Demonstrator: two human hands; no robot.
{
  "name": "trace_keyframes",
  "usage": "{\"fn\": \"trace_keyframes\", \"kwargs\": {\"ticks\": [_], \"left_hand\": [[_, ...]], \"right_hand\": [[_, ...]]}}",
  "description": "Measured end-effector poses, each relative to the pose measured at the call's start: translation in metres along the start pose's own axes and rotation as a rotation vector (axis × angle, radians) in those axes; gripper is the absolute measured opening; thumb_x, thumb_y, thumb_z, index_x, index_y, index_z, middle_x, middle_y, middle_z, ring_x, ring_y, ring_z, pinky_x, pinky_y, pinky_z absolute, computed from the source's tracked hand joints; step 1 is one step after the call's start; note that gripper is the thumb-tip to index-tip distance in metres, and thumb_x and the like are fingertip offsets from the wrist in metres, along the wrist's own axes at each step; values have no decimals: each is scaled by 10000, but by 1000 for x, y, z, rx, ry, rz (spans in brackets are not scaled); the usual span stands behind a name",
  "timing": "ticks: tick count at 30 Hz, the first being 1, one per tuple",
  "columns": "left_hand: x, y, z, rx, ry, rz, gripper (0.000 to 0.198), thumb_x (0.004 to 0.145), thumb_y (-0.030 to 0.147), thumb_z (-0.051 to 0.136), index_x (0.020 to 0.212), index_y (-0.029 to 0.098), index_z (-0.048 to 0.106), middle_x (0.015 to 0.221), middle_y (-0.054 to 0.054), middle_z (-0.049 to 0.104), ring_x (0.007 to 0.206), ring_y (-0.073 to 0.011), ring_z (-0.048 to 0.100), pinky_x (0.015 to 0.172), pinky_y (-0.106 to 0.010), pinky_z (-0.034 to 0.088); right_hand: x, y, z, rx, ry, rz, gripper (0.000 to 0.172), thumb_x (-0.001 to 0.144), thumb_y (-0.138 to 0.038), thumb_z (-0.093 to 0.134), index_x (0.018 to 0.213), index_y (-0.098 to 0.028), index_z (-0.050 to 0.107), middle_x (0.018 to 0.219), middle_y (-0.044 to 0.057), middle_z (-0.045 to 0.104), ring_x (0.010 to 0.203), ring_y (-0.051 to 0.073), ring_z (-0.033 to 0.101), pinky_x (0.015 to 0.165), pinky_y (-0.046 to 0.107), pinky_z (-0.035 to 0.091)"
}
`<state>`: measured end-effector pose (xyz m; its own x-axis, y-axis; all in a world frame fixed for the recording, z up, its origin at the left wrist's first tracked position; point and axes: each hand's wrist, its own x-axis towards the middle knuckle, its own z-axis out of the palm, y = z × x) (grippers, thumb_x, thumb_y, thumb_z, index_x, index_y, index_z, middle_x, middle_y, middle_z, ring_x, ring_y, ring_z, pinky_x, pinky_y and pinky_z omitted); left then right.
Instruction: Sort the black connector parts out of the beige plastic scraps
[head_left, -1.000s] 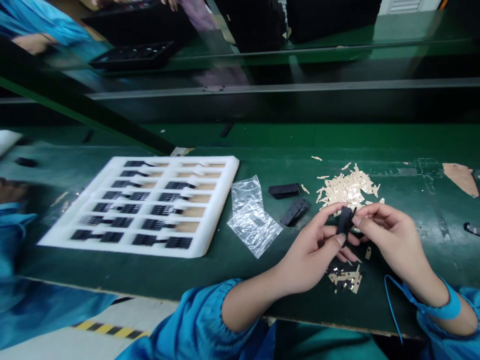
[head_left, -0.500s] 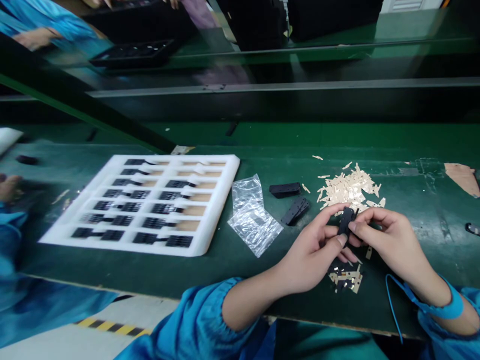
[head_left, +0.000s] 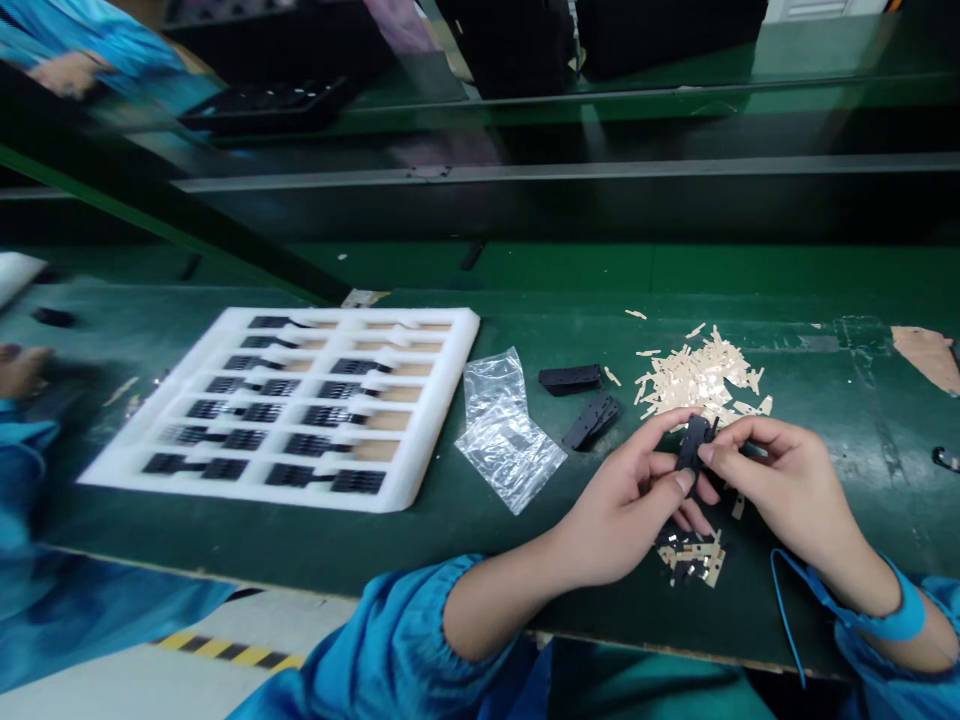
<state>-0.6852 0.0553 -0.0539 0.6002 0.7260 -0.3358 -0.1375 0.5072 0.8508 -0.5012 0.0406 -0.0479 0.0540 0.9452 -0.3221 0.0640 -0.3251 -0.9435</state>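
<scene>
My left hand (head_left: 626, 505) is closed round a narrow black plastic part (head_left: 694, 442), thumb on its lower end. From the other side my right hand (head_left: 780, 480) has thumb and forefinger pinched at the part's right edge. A small dark sliver shows at those fingertips; whether it is a separate piece I cannot tell. Behind the hands spreads a heap of thin beige pieces (head_left: 705, 375). Below them lies a small pile of shiny metal, black and beige bits (head_left: 694, 560). Left of my left hand are two stacks of similar black parts, one straight (head_left: 570, 380), one fanned (head_left: 592, 422).
A white foam tray (head_left: 435, 420) with black parts in its slots lies at left. Clear plastic bags (head_left: 514, 440) are beside it. A co-worker's hand (head_left: 22, 370) is at the far left edge. A green beam (head_left: 187, 230) slants across the back left.
My hands and the black part have hardly moved. The fingers of my left hand under the part have shifted slightly. The co-worker's hand at the left has moved a little.
</scene>
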Motion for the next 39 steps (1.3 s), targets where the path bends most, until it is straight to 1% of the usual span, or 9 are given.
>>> {"fn": "trace_keyframes", "kwargs": {"ticks": [7, 11, 14, 16, 20, 24, 31, 35, 39], "left_hand": [[0, -1, -1, 2, -13, 1, 570, 1004, 210, 579, 1541, 207, 389, 844, -2, 680, 704, -131, 740, 676, -217, 574], [0, -1, 0, -1, -10, 4, 580, 1003, 218, 585, 1547, 207, 384, 846, -4, 678, 708, -139, 741, 676, -227, 573], [-1, -1, 0, 0, -1, 6, 579, 1004, 228, 590, 1543, 193, 381, 871, -17, 688, 718, -140, 743, 689, -232, 573], [-1, 0, 0, 10, -1, 15, 581, 1008, 225, 583, 1549, 190, 371, 881, -21, 691, 729, -139, 746, 699, -229, 571], [-1, 0, -2, 20, -5, 41, 593, 1011, 222, 578, 1563, 204, 362, 891, -15, 687, 744, -138, 751, 713, -227, 573], [-1, -1, -4, 9, -38, 37, 598, 1016, 242, 588, 1571, 213, 365, 902, -18, 692, 747, -139, 755, 711, -225, 576], [-2, 0, -4, 9, -62, 32, 582, 1024, 262, 590, 1571, 216, 397, 901, -36, 706, 754, -143, 749, 716, -237, 579], [-3, -3, -7, 24, -89, 36, 595, 1031, 284, 583, 1589, 232, 384, 898, -21, 688, 732, -134, 742, 717, -247, 588], [-2, -3, -11, -13, -121, 35, 618, 1029, 322, 601, 1598, 239, 374, 890, -16, 685, 710, -142, 749, 700, -255, 598]], "right_hand": [[0, 2, 0, -3, 4, 27, 273, 778, -431, 787, 709, -186, 689, 594, 32, 653, 549, 154, 534, 512, 271, 410], [0, 2, -1, -19, -5, -1, 259, 783, -411, 776, 712, -189, 662, 597, 10, 628, 565, 144, 531, 556, 270, 430], [2, 1, -1, -48, -3, -19, 256, 744, -390, 797, 724, -196, 631, 634, -11, 588, 606, 152, 555, 577, 274, 428], [3, 0, -1, -56, -40, -7, 273, 737, -405, 804, 736, -198, 625, 652, -8, 587, 624, 166, 574, 580, 285, 433], [4, -2, -3, -43, -137, 9, 300, 794, -452, 792, 754, -190, 653, 668, 26, 648, 646, 181, 590, 623, 307, 463], [4, -2, -8, 11, -207, -11, 312, 862, -452, 775, 737, -190, 661, 657, 21, 652, 626, 158, 570, 610, 282, 449], [4, 3, -14, -24, -134, -2, 353, 879, -506, 765, 744, -183, 724, 652, 22, 623, 553, 139, 503, 500, 258, 400], [5, 5, -14, -50, -108, 4, 394, 863, -519, 777, 688, -174, 708, 602, 14, 573, 556, 133, 478, 501, 250, 374], [7, 3, -14, -28, -107, 7, 412, 832, -531, 805, 661, -172, 696, 588, 11, 563, 555, 131, 486, 515, 245, 392]]}}
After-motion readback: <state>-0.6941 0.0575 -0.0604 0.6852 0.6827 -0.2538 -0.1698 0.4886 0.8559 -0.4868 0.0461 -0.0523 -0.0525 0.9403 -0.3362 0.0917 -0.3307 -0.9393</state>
